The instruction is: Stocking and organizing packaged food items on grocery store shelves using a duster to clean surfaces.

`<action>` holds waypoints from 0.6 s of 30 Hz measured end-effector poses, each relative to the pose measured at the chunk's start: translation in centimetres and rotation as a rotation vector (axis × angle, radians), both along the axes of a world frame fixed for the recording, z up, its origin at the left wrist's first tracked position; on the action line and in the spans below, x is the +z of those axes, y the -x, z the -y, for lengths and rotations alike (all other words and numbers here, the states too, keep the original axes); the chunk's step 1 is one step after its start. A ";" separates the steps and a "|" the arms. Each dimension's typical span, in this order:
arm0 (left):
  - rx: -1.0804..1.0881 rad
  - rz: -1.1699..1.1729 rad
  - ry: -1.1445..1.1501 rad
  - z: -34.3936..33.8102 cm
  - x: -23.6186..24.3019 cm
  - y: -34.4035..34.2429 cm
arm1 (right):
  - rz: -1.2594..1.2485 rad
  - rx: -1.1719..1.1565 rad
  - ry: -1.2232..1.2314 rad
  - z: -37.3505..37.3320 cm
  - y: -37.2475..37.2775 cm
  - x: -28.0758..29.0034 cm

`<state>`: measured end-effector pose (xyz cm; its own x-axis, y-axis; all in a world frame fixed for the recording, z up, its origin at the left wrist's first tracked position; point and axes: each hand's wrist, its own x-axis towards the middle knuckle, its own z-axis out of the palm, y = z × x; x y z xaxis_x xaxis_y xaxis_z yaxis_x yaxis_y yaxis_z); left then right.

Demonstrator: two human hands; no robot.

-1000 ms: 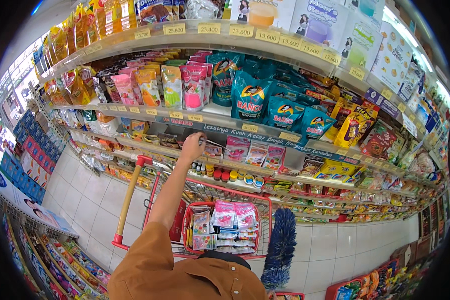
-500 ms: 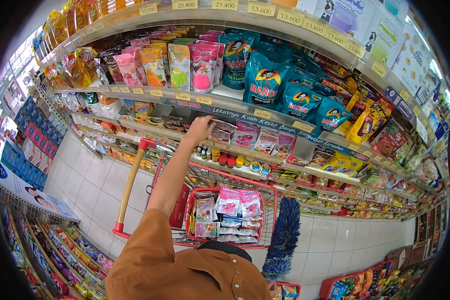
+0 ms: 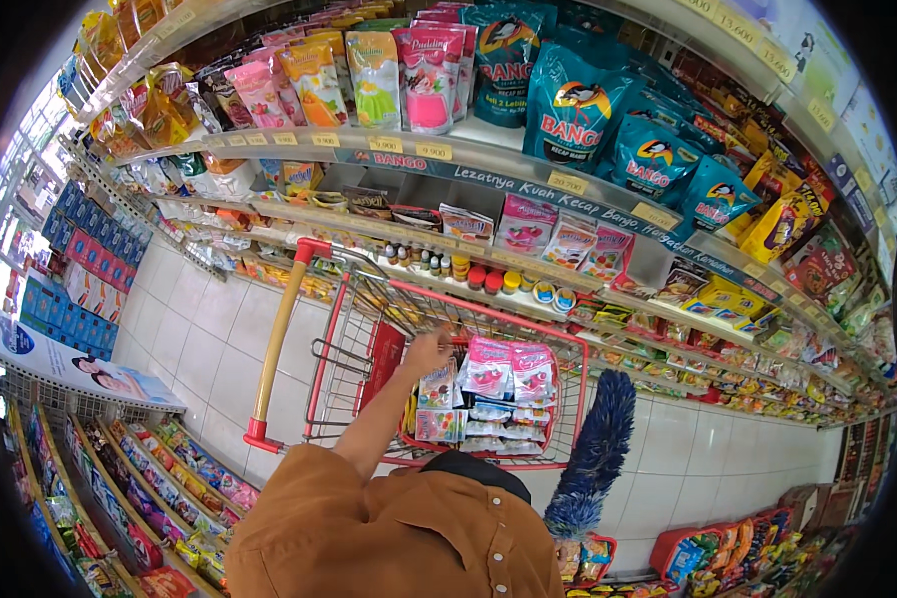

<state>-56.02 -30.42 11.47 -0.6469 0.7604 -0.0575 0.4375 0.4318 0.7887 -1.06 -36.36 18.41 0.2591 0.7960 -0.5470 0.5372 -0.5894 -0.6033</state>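
Note:
My left hand (image 3: 428,355) is above the shopping cart (image 3: 331,299), at the upper left of the red basket inside it. Motion blurs its fingers, so whether they hold anything is unclear. Just below the hand lies a brown-and-white packet (image 3: 437,387); pink-and-white packets (image 3: 490,364) are stacked beside it, with white-and-blue packets (image 3: 498,424) underneath. At the lower edge only a little of my right hand (image 3: 566,554) shows, closed around the base of a fluffy blue duster (image 3: 600,448) that points up and away.
A shelf (image 3: 448,167) with teal pouches (image 3: 580,105) and pudding pouches (image 3: 374,80) curves across the far side. Small packets (image 3: 524,224) and little bottles (image 3: 434,261) fill lower levels. Snack racks (image 3: 120,478) stand at left; a red bin of snacks (image 3: 683,553) is at lower right.
My left hand has come down from the lower shelf packets to the basket in the cart. The view has shifted slightly; the duster stays at my right side.

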 end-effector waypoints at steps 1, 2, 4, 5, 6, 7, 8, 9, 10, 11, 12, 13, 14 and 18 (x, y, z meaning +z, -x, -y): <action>-0.045 0.069 0.197 1.5 -3.1 -0.8 | 0.004 0.006 -0.007 0.2 -0.1 -0.1; -0.055 0.079 0.200 2.1 -4.6 -2.1 | 0.011 -0.003 -0.021 0.4 -0.1 -0.2; 0.041 0.128 0.521 3.0 -6.1 -3.7 | 0.018 -0.013 -0.055 0.4 0.0 -0.6; 0.034 0.131 0.518 3.1 -6.3 -3.9 | 0.020 -0.018 -0.074 0.4 0.0 -0.8; -0.046 0.067 0.566 3.4 -6.4 -3.9 | 0.021 -0.021 -0.094 0.3 0.1 -1.1; -0.126 0.003 0.612 3.6 -6.5 -3.8 | 0.021 -0.024 -0.113 0.2 0.1 -1.3; -0.130 0.004 0.607 3.7 -6.3 -3.7 | 0.021 -0.026 -0.134 0.0 0.0 -1.6; -0.089 0.046 0.659 3.6 -6.0 -3.4 | 0.021 -0.029 -0.155 -0.1 0.0 -1.8; -0.049 0.087 0.711 3.4 -5.8 -3.1 | 0.021 -0.032 -0.175 -0.3 -0.1 -2.1; -0.138 0.174 0.776 3.0 -5.1 -2.1 | 0.017 -0.035 -0.195 -0.5 0.0 -2.4; -0.140 0.172 0.773 2.8 -4.8 -2.3 | 0.014 -0.037 -0.214 -0.6 0.1 -2.7; -0.172 0.092 0.810 2.4 -4.5 -2.6 | 0.010 -0.039 -0.232 -0.7 0.2 -3.0; -0.204 0.011 0.847 2.2 -4.1 -3.1 | 0.007 -0.041 -0.250 -0.9 0.3 -3.3; -0.002 0.145 0.773 1.5 -3.1 -4.6 | -0.016 -0.031 -0.321 -2.3 1.4 -4.0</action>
<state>-51.44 -31.96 8.36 -0.5909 0.4716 -0.6545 0.3549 0.8806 0.3141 -2.49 -34.09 14.44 0.2790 0.9206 -0.2732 0.5113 -0.3832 -0.7693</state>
